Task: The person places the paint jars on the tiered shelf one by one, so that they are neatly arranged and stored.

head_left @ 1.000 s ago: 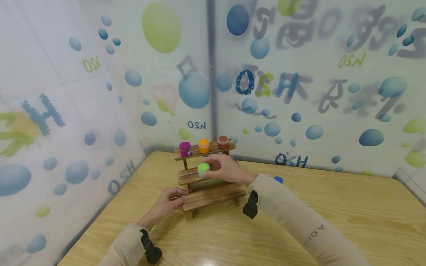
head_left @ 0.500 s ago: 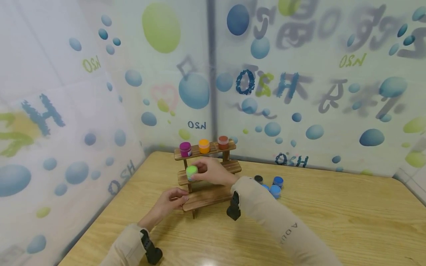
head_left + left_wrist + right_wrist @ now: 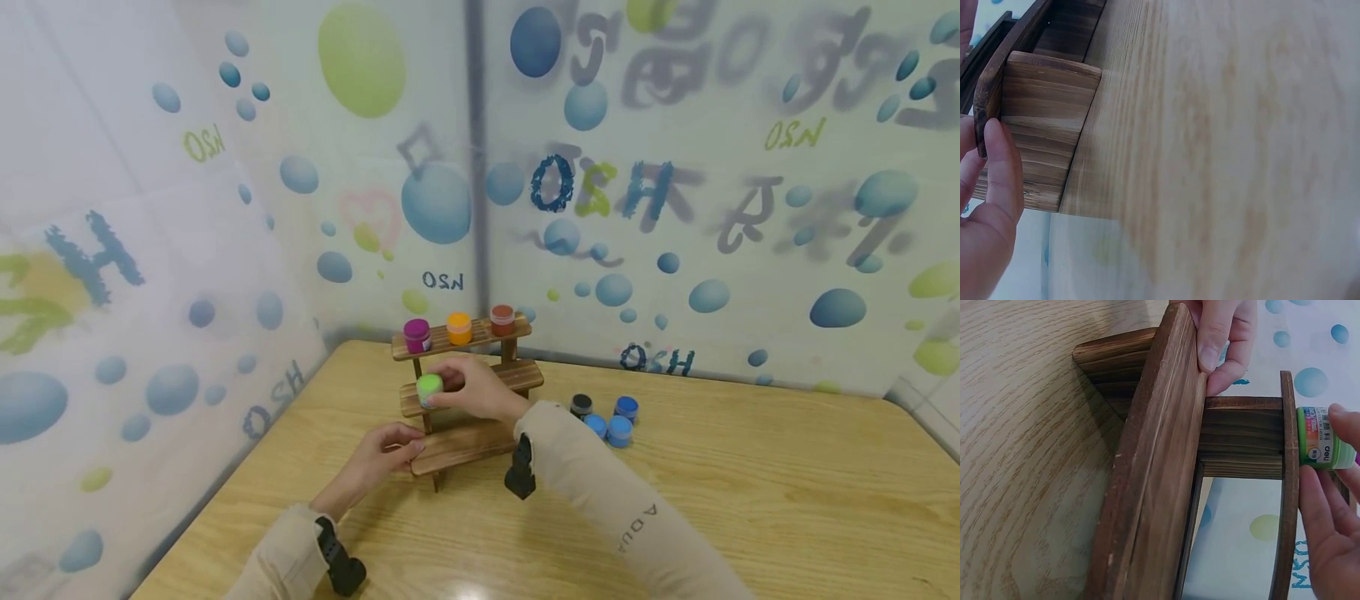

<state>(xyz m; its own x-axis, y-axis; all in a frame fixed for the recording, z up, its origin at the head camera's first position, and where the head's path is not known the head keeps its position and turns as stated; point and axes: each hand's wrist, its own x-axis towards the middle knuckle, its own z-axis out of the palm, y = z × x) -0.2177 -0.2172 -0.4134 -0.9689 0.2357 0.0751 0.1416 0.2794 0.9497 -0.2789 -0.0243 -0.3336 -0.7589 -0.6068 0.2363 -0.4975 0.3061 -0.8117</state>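
Left hand [image 3: 381,452] pinches the stand [image 3: 461,447], right hand [image 3: 478,388] a green jar [image 3: 430,389], label [image 3: 1318,434] seemingly clear only from right wrist.

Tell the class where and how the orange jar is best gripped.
Probably by its round upper sides, coming from above: the orange jar stands upright on the top shelf, no shelf shows above it, and gaps part it from the purple jar and red jar, so a pinch from left and right should fit.
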